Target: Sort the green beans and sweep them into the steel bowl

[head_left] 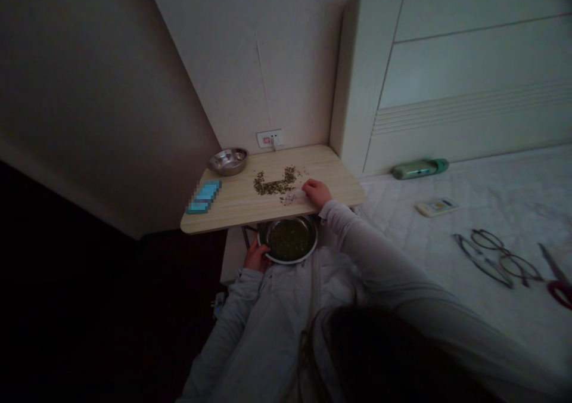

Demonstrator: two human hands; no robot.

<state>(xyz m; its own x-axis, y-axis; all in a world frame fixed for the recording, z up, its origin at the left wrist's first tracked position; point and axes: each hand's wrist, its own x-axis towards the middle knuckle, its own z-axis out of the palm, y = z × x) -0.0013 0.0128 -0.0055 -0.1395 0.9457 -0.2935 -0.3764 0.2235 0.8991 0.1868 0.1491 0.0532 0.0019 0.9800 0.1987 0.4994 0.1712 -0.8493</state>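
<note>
A metal bowl [288, 240] with small greenish bits inside rests at my lap, just below the table's front edge. My left hand [257, 256] grips the bowl's left rim. On the wooden table [236, 205], small dark green pieces [273, 186] lie scattered in a curved band. My right hand [316, 193] is closed at the table's right side, holding a thin whitish, see-through piece [295, 195] beside the green pieces. Some dark bits show on or under that piece.
A second metal bowl [229, 161] and a blurred blue phone [204, 197] are on the table's left. On the bed at right lie a green bottle-like object [420, 169], a remote [437, 207], glasses [507, 257] and scissors [559, 290]. A wall socket [270, 139] is behind.
</note>
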